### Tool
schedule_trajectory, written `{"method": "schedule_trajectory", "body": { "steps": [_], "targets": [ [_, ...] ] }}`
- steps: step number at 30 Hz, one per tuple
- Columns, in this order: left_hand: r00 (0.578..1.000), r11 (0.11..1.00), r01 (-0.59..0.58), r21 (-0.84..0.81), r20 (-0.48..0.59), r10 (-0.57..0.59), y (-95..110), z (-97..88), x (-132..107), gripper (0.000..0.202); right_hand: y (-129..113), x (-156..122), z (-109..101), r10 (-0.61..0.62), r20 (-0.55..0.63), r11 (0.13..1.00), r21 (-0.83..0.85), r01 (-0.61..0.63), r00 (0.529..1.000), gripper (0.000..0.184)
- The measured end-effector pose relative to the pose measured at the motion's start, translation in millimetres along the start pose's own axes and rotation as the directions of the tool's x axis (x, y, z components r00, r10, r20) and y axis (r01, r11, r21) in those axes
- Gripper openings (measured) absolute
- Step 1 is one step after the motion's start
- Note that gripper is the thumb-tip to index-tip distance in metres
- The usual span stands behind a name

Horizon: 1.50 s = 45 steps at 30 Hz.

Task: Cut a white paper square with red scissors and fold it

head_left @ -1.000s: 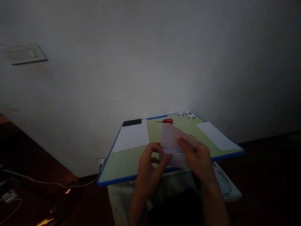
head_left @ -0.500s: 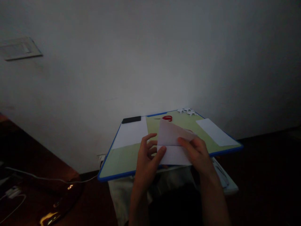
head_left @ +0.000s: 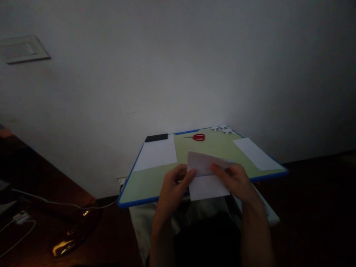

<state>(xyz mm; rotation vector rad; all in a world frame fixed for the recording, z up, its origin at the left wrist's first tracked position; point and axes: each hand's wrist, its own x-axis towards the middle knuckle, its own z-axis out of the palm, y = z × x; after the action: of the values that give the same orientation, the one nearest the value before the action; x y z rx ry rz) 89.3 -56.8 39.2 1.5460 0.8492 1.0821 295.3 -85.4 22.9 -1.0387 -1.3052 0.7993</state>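
A white sheet of paper [head_left: 208, 188] with a crease across it is held up between my two hands, above the near edge of the table. My left hand [head_left: 175, 184] pinches its left side, thumb on the front at the crease. On the right, my right hand [head_left: 233, 181] grips the sheet with the thumb pressed on its upper part; the other fingers are behind the paper and partly hidden. Beyond the sheet, red-handled scissors [head_left: 198, 137] lie on the green table [head_left: 147, 187].
White paper [head_left: 156, 154] lies at the left under a black flat object [head_left: 156, 137]. Another white sheet [head_left: 257, 154] rests at the right edge. Several small white paper cut-outs [head_left: 223, 129] are heaped at the back right, near the wall. A white cable [head_left: 63, 204] runs at the lower left.
The paper's upper part has tipped down and looks shorter, while more of its lower part shows. My left thumb has moved up to the crease. The scissors are now uncovered.
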Motion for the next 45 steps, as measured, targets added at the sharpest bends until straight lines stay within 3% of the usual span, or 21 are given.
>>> {"method": "schedule_trajectory", "body": {
  "steps": [2, 6, 9, 13, 19, 22, 26, 30, 32, 34, 37, 41, 45],
  "targets": [
    [1.0, 0.999, -0.013, 0.034, -0.021, 0.014, -1, -1.8, 0, 0.035, -1, 0, 0, -0.046, 0.026, 0.999, -0.01, 0.047, 0.999, 0.042],
    [1.0, 0.997, 0.009, 0.08, 0.02, -0.011, -4, -7.6, -1, 0.042, 3, 0, -1, -0.101, -0.044, 0.994, 0.039, 0.102, 0.994, 0.029],
    [0.998, 0.998, 0.03, 0.063, 0.051, -0.033, -6, -11.0, -2, 0.037, 6, 1, -5, -0.175, 0.007, 0.984, 0.041, 0.174, 0.985, 0.02],
    [0.999, 0.997, 0.028, 0.068, 0.033, -0.03, -7, -11.3, -1, 0.043, 4, 2, -9, -0.354, 0.137, 0.935, 0.025, 0.354, 0.925, 0.035],
    [0.999, 0.998, -0.028, 0.051, -0.029, 0.03, -3, -8.6, 0, 0.083, 1, 5, -10, -0.405, 0.18, 0.906, -0.049, 0.42, 0.896, 0.042],
    [0.996, 0.989, -0.058, 0.134, -0.063, 0.066, 2, -4.7, -3, 0.066, 0, 5, -8, -0.389, 0.19, 0.912, -0.054, 0.406, 0.901, 0.036],
    [1.0, 1.0, -0.025, 0.018, -0.007, 0.026, 1, 3.0, -5, 0.061, 2, 3, -1, -0.201, 0.056, 0.976, -0.08, 0.205, 0.978, 0.032],
    [0.999, 0.998, -0.053, 0.045, -0.001, 0.053, -8, 5.8, -2, 0.053, 3, 3, 5, -0.114, 0.047, 0.991, -0.059, 0.117, 0.992, 0.025],
    [0.998, 0.996, -0.056, 0.065, -0.007, 0.056, -10, 4.6, 0, 0.053, 2, 4, 5, -0.137, 0.044, 0.987, -0.077, 0.14, 0.99, 0.015],
    [0.998, 0.994, -0.069, 0.087, -0.002, 0.07, -9, 2.4, 1, 0.041, 0, 5, 3, -0.207, 0.072, 0.975, -0.072, 0.212, 0.976, 0.005],
    [0.99, 0.985, -0.141, 0.105, 0.018, 0.139, -4, -1.5, 0, 0.023, -2, 5, -1, -0.35, 0.146, 0.935, -0.011, 0.356, 0.925, 0.015],
    [0.987, 0.987, -0.154, 0.033, 0.04, 0.153, 1, -8.5, -3, 0.037, 0, 5, -7, -0.387, 0.17, 0.918, -0.017, 0.395, 0.906, 0.028],
    [0.98, 0.992, -0.122, -0.016, 0.154, 0.123, -1, -17.2, -7, 0.043, 2, 5, -8, -0.375, 0.191, 0.922, -0.023, 0.386, 0.907, 0.032]
  ]
}}
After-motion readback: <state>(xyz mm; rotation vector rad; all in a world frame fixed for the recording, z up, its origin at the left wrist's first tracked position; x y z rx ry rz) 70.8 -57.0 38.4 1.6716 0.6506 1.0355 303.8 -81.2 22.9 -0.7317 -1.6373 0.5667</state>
